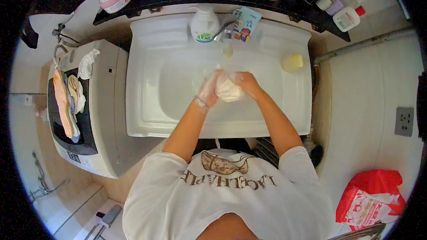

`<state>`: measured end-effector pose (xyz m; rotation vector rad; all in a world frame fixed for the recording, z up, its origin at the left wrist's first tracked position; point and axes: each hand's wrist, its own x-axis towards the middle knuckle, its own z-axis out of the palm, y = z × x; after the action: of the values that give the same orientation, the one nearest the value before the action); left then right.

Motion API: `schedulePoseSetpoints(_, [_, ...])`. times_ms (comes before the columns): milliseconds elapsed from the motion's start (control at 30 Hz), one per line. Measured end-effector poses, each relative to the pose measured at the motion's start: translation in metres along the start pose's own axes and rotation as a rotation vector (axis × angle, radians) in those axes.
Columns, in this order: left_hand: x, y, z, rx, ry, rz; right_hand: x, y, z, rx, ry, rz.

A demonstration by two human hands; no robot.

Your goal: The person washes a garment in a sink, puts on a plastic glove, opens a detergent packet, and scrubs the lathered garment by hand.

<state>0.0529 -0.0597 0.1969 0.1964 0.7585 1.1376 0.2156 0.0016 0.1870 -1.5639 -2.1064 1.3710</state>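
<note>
Over the basin of the white sink [178,120], my left hand [208,90] is closed on a bunched white cloth [229,90]. A band circles that wrist, and the hand looks wet or soapy. My right hand [249,83] grips the cloth's other side, its fingers curled and slightly blurred. Both hands are close together below the metal faucet [227,31]. What kind of cloth it is cannot be made out. A pale yellow soap bar [292,62] lies on the sink's right ledge.
A white pump bottle [204,26] and a blue pouch [246,24] stand behind the basin. The dark shelf [178,3] above carries several toiletries. At left, a washing machine [109,115] has folded cloths [64,102] on top. A red bag [370,198] is at lower right.
</note>
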Motion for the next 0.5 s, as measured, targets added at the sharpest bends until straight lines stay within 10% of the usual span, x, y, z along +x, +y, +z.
schedulePoseSetpoints(133, [0.014, 0.007, -0.030, -0.010, -0.049, 0.200, -0.002, 0.026, -0.004, 0.162, -0.060, -0.013])
schedulePoseSetpoints(200, [0.015, 0.000, -0.032, 0.016, -0.132, 0.340, -0.019, -0.009, -0.017, 0.995, 0.011, -0.053])
schedulePoseSetpoints(333, [0.035, -0.020, -0.027, -0.033, 0.186, 0.216, -0.035, -0.046, 0.022, 1.328, 0.023, -0.060])
schedulePoseSetpoints(433, [0.044, -0.048, -0.058, 1.099, 0.008, 0.804, -0.039, -0.038, 0.081, 0.105, 0.496, -0.338])
schedulePoseSetpoints(500, [0.037, -0.053, -0.042, 0.430, -0.233, 0.348, -0.028, -0.030, 0.072, -0.068, 0.631, -0.472])
